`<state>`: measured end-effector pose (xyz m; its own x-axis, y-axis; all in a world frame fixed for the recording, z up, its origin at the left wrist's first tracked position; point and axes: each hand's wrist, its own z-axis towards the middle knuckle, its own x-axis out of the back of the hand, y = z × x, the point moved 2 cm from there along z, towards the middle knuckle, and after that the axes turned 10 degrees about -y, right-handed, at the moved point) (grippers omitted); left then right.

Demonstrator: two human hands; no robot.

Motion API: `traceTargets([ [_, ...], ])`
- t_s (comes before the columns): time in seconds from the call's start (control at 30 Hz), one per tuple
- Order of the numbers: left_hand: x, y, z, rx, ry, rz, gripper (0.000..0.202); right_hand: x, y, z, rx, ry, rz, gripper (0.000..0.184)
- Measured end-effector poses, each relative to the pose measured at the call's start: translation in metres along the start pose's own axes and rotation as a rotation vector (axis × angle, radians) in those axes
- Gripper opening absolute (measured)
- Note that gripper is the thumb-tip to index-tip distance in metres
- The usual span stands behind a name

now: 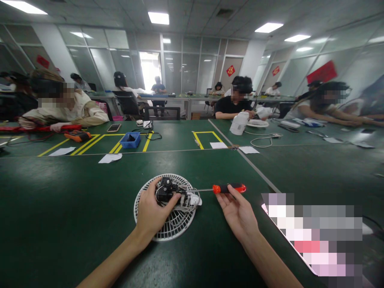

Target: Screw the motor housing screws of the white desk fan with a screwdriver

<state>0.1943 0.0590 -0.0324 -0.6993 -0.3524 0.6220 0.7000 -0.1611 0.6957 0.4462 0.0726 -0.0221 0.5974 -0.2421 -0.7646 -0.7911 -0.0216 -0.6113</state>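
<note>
- Head view, position: the black unit (164, 193) sits on the round white grille (172, 235), on the green tabletop (75, 224).
- Left hand (152, 210): thumb and fingers grasp the black unit from both sides.
- Right hand (238, 216): thumb above and fingers below grip the screwdriver (229, 188) by its handle.
- Alignment: the screwdriver's long axis runs left to right, nearly level; its shaft points left, toward the black unit. The unit lies left of the right fingers; the left hand is nearer to it. Tip engagement with a screw cannot be determined.
- Materials: the unit appears to be dark moulded plastic, blocky, with pale looped wires (183, 208) beside it. The grille is an open, ribbed disc. The screwdriver has a slim metal shaft and a rounded red-and-black handle. The tabletop is smooth and slightly glossy.
</note>
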Motion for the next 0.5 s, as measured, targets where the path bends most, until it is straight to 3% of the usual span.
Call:
traceTargets([
  [0.33, 0.0007, 0.0009, 0.0002, 0.005, -0.006, -0.002, 0.069, 0.0009, 0.0035, 0.0014, -0.059, -0.009, -0.054, 0.020],
  [0.5, 0.0007, 0.0005, 0.0000, 0.000, 0.003, 0.003, 0.068, 0.0023, 0.0040, 0.0011, -0.042, -0.010, -0.098, 0.029],
])
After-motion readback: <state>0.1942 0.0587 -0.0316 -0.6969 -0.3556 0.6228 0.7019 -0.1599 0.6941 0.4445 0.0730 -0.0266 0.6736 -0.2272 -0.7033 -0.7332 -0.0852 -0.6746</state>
